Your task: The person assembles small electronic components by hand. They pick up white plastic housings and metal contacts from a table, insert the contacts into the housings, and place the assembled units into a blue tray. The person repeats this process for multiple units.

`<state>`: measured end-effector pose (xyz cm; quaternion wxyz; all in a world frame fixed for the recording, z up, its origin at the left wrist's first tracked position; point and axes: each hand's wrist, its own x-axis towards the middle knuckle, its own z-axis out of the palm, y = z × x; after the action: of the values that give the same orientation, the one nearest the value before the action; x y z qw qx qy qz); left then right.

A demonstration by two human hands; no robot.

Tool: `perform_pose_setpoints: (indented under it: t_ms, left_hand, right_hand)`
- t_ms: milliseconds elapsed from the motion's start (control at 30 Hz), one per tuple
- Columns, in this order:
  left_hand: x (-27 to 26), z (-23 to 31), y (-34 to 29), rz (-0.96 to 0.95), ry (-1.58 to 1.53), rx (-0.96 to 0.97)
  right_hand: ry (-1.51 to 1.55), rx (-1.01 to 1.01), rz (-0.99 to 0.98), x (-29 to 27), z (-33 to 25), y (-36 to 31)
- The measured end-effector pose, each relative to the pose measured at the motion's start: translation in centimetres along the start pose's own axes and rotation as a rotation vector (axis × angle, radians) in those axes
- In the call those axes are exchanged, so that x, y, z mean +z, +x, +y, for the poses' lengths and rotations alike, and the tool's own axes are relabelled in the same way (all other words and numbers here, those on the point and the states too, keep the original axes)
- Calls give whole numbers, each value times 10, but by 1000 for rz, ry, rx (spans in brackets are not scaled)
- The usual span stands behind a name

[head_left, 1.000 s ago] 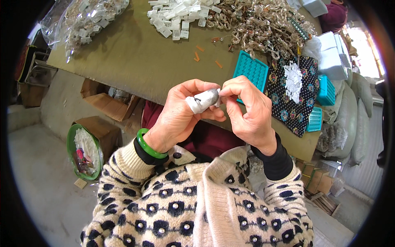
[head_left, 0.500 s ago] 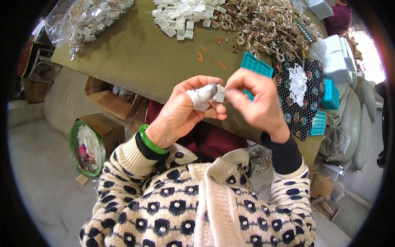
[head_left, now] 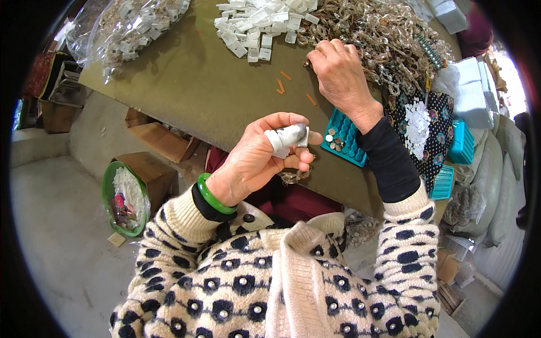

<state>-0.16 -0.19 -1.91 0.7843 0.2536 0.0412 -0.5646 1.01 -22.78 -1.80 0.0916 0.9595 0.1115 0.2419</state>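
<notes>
My left hand [head_left: 262, 160] is held above my lap, in front of the table edge. It grips a small white plastic piece [head_left: 287, 138], and its thumb is wrapped in white tape. A bit of clear chain [head_left: 294, 177] dangles below its fingers. My right hand [head_left: 340, 76] is stretched forward over the olive table [head_left: 186, 84]. Its curled fingers touch the near edge of a heap of clear and brown chain links [head_left: 383, 34]. I cannot tell whether it holds a link. A teal tray [head_left: 342, 138] with small metal discs lies under my right wrist.
A pile of white plastic clips [head_left: 259, 22] lies at the table's far side, a clear bag of parts [head_left: 124, 25] at far left. Dark patterned cloth [head_left: 420, 121] carries white bits. Teal baskets [head_left: 462, 143] sit right. Cardboard boxes [head_left: 152, 169] and a green bowl [head_left: 121, 197] are on the floor.
My right hand has let go of the white piece and reached forward to the chain heap. My left hand stays near my lap with the piece.
</notes>
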Motion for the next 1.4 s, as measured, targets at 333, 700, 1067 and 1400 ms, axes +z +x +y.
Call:
perform_pose_setpoints:
  t_ms: [333, 700, 1067, 1400]
  left_hand:
    - [6, 3, -1, 16, -17, -9]
    - [6, 4, -9, -14, 23, 106]
    - [5, -2, -19, -62, 149, 179]
    - [4, 2, -29, -101, 213, 217]
  right_hand:
    - [874, 547, 251, -23, 14, 5]
    - [1746, 840, 139, -89, -31, -26]
    - [933, 472, 55, -110, -84, -43]
    - [942, 391, -59, -119, -85, -37]
